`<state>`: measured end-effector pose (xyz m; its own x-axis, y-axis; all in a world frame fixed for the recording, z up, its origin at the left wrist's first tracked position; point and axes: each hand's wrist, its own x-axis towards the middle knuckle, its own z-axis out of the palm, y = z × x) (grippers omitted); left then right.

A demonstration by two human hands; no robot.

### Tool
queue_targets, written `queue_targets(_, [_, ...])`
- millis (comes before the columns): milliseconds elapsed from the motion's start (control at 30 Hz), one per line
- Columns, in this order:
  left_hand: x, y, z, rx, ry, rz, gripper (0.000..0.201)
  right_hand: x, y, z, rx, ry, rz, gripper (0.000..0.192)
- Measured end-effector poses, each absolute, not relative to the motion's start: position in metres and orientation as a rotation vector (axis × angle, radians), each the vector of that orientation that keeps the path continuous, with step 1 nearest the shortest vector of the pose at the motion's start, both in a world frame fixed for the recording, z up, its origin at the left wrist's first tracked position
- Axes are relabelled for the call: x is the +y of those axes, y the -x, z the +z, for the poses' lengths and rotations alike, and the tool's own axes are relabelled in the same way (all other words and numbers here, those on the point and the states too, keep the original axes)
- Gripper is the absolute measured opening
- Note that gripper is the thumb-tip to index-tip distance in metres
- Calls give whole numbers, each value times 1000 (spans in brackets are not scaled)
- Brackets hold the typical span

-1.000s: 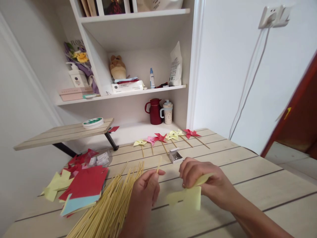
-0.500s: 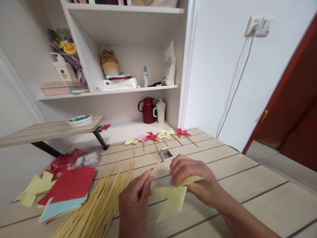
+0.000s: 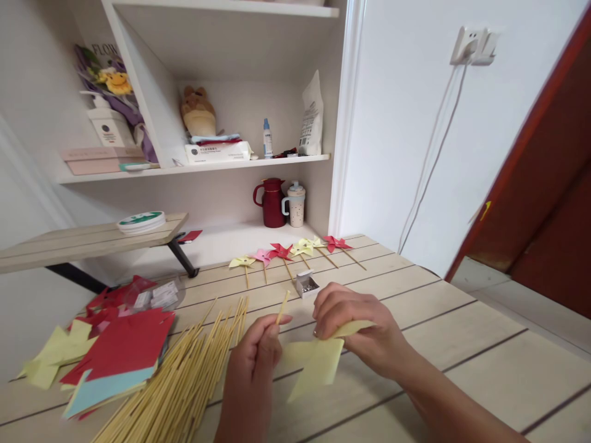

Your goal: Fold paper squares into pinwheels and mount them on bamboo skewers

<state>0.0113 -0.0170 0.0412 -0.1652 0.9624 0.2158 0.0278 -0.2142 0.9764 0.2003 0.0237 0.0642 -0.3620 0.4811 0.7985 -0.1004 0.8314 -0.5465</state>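
Grip: left hand [image 3: 252, 369] pinched around a thin wooden stick [image 3: 282, 307], tip upward; right hand [image 3: 355, 326] closed on yellow cut paper [image 3: 314, 364], flaps gathered under the fingertips, apparently to keep the folds together beside the stick.
Tabletop [image 3: 484, 363]: pale planks, carrying everything within reach.
Stick pile [image 3: 184, 381]: loose heap just left of the left hand, handy for picking.
Paper stack [image 3: 120, 351]: red, blue and yellow squares at the left edge.
Finished pinwheels [image 3: 286, 252]: lined up along the far edge, clear of the working space.
Pin box [image 3: 307, 284]: small, open, just beyond the hands.
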Motion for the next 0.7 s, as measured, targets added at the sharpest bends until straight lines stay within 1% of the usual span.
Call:
queue_targets(100, [-14,-11,41,1179,-1238,1472,46,23,-200,65,-1827,296,663,10])
queue_targets(267, [-14,-10,42,1138,-1196,1439,41,23,-198,66,-1781,274,686,12])
queue_targets(467, [-14,-9,40,1108,-1247,1343,42,22,-195,64,-1810,264,685,13])
queue_targets(700, [-23,-17,47,1145,-1262,1397,39,24,-197,63,-1771,274,689,11])
